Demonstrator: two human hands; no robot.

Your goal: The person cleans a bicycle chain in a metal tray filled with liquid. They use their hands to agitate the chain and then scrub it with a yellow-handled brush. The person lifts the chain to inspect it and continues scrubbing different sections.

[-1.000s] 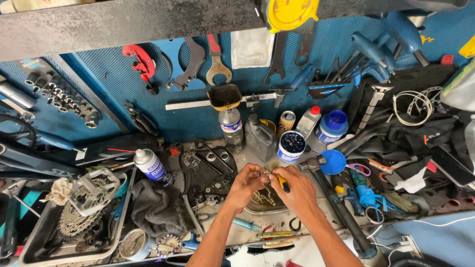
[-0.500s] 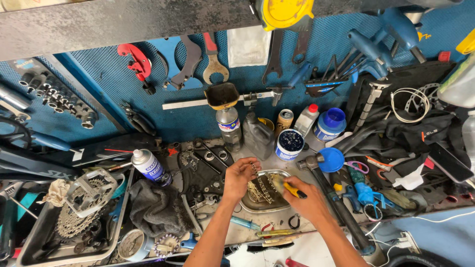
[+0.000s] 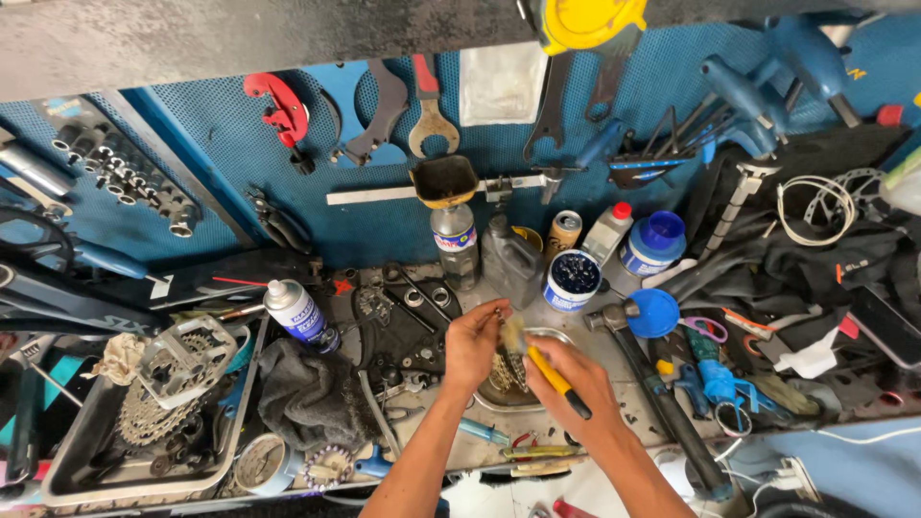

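Yellow-handled brush is gripped in the right hand, its long axis running from lower right up to the bristles at upper left. Left hand pinches the top of a bicycle chain, which hangs down into the metal bowl directly below. Bristles meet the chain just beside the left fingertips, so both hands sit close together above the bowl; the left hand is nearer the chain.
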